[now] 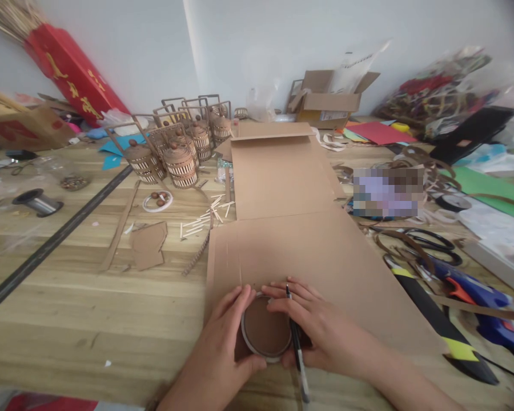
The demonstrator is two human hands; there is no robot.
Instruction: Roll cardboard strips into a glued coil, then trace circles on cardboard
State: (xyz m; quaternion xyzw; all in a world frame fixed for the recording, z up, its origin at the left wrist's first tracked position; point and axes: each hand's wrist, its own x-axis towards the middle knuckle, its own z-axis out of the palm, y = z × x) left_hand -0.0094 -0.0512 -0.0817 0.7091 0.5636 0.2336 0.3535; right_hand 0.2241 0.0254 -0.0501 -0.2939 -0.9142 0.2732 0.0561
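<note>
A flattened cardboard sheet (291, 257) lies in front of me, and a round ring (266, 358) with a pale rim rests on its near end. Brown shows inside the ring; I cannot tell whether it is a roll of tape. My left hand (229, 337) curves round the ring's left side, thumb at the near edge and fingers at the far edge. From the other side my right hand (310, 319) grips the ring too. A black pen with a clear end (298, 357) is tucked between the right hand's fingers, slanting towards me.
Several small lidded baskets with tall handles (180, 165) stand at the back left. Nearer are short sticks (201, 220), a cardboard scrap (149, 245) and a wire spool (37, 202). Rightward lie a black-and-yellow tool (437, 319), a blue glue gun (475, 291) and scissors (437, 242).
</note>
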